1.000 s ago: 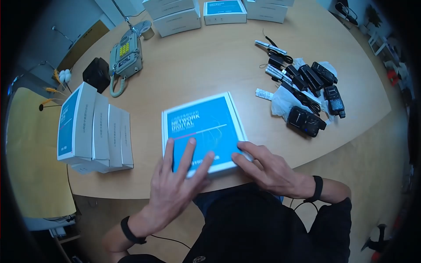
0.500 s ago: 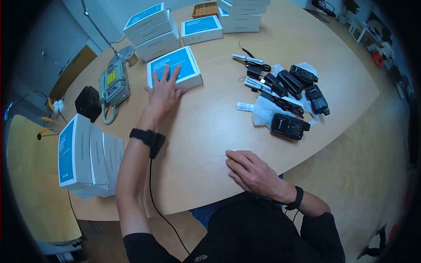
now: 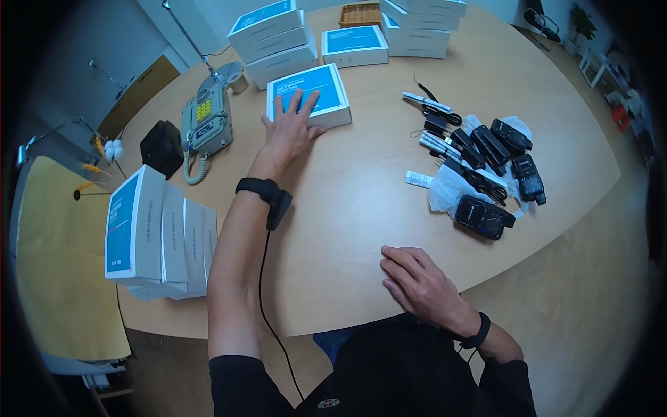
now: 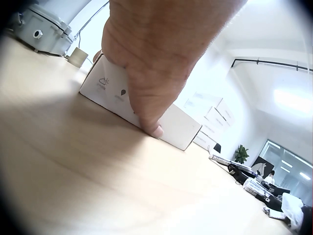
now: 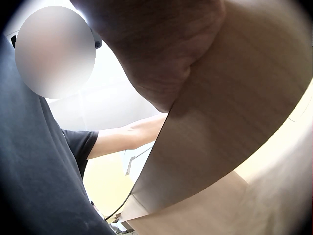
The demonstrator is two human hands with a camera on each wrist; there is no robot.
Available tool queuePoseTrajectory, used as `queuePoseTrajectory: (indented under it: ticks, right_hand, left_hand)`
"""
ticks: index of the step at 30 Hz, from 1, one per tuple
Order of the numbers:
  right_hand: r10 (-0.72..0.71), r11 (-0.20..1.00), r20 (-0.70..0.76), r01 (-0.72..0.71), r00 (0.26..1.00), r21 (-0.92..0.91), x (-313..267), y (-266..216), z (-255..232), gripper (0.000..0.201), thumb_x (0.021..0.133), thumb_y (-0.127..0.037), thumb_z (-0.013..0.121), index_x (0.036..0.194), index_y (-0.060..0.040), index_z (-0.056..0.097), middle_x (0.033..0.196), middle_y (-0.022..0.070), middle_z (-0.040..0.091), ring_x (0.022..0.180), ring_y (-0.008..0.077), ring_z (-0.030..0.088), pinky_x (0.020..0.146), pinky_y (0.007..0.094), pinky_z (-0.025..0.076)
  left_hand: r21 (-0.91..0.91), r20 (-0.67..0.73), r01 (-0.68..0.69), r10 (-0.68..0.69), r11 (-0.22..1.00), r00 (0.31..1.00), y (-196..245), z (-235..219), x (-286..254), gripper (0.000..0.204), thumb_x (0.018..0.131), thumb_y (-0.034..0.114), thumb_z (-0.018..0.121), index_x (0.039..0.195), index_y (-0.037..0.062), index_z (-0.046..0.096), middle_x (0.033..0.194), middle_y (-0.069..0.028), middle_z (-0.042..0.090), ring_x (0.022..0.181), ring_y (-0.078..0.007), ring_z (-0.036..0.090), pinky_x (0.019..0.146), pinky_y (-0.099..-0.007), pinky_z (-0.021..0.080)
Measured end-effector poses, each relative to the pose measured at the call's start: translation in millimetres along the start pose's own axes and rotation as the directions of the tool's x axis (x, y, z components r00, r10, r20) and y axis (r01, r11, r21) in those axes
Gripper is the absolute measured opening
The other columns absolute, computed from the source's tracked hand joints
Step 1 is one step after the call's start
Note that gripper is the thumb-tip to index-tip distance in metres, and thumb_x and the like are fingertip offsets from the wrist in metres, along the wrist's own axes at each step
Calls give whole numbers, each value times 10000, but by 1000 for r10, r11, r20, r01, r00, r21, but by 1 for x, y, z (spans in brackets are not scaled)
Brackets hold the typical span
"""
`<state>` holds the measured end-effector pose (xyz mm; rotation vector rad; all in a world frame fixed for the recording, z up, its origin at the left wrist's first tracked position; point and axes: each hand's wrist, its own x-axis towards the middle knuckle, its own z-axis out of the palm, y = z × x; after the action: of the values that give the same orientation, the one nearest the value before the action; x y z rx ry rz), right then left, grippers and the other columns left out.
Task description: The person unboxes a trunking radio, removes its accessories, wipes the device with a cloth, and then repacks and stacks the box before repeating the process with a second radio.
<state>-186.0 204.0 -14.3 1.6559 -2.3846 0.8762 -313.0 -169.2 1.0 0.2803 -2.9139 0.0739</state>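
Around the table [image 3: 333, 222], a bluish wall [image 3: 87, 45] rises at ten o'clock, a potted plant [image 3: 582, 24] at two, floor [image 3: 573, 299] at four.

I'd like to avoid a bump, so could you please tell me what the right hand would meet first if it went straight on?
Across bare table, the right hand would probably meet the black device on the left wrist, though its height is unclear.

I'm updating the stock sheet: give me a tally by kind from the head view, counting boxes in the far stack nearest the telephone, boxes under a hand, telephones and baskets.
Boxes in that stack: 3
Box under the left hand: 1
Telephone: 1
Basket: 1
Total: 6
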Motion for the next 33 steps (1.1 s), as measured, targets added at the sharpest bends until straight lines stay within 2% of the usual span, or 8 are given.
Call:
queuePoseTrajectory:
  ticks: [6, 19, 25, 26, 28, 29, 30, 33]
  right_hand:
    - [9, 1000, -21, -9, 1000, 13, -4, 2, 2, 344, 896, -149, 729, 1167, 40, 636, 1304, 158, 596, 1182, 285, 580, 1003, 371, 493]
    - [-9, 1000, -12, 9, 1000, 9, -4, 4, 2, 346, 902, -163, 727, 1162, 45, 634, 1312, 164, 596, 1184, 288, 580, 1002, 368, 496]
    - [6, 998, 0, -6, 1000, 56, -1, 2, -3, 350, 894, -144, 730, 1164, 56, 633, 1299, 180, 599, 1177, 312, 580, 1010, 389, 496]
    - [-50, 995, 10, 49, 999, 86, 1, 1, -4, 350, 894, -144, 730, 1164, 56, 633, 1299, 180, 599, 1177, 312, 580, 1010, 389, 496]
    - [26, 997, 17, -27, 1000, 73, 2, -3, -5, 346, 879, -102, 738, 1170, 57, 638, 1302, 183, 601, 1165, 340, 584, 995, 407, 509]
    - [-36, 993, 33, 32, 999, 113, 4, -4, -3, 346, 879, -102, 738, 1170, 57, 638, 1302, 183, 601, 1165, 340, 584, 995, 407, 509]
    - [-12, 994, 23, 10, 1000, 107, 4, -4, -4, 345, 872, -83, 741, 1171, 54, 640, 1309, 182, 601, 1159, 350, 586, 986, 413, 515]
    - [11, 994, 20, -13, 1000, 110, 5, -3, -3, 346, 861, -55, 745, 1174, 51, 642, 1318, 181, 601, 1153, 361, 588, 976, 420, 522]
  left_hand:
    - [-13, -16, -40, 40, 999, 999, -3, 6, 5, 831, 908, 516, 714, 1599, 375, 273, 1673, -91, 239, 1499, -493, 216, 1013, -818, 321]
    - [21, 13, -25, 24, 999, 1000, -6, 4, 6, 832, 914, 534, 701, 1603, 364, 266, 1665, -86, 244, 1499, -480, 214, 1014, -806, 328]
    - [6, 1, -62, 62, 998, 998, -8, 7, 9, 838, 916, 523, 696, 1608, 359, 252, 1669, -117, 262, 1494, -514, 248, 1065, -771, 319]
    - [-12, -14, -60, 60, 998, 998, -12, 10, 11, 842, 915, 516, 698, 1609, 359, 248, 1671, -125, 262, 1492, -521, 251, 1082, -763, 310]
    - [29, 26, -6, 5, 1000, 1000, -4, 2, 6, 858, 918, 497, 702, 1617, 308, 241, 1670, -146, 261, 1501, -523, 224, 1127, -735, 279]
    - [78, 15, -6, 5, 997, 1000, 5, -4, -2, 861, 918, 487, 706, 1614, 256, 254, 1667, -158, 263, 1506, -520, 213, 1145, -724, 262]
    - [122, 9, -18, 17, 992, 1000, 14, -12, -6, 866, 918, 478, 709, 1611, 204, 267, 1664, -170, 264, 1510, -517, 202, 1163, -712, 245]
    - [65, -155, -258, 265, 964, 952, 40, -50, -35, 827, 908, 450, 726, 1550, 77, 363, 1613, -202, 335, 1517, -454, 235, 1192, -640, 253]
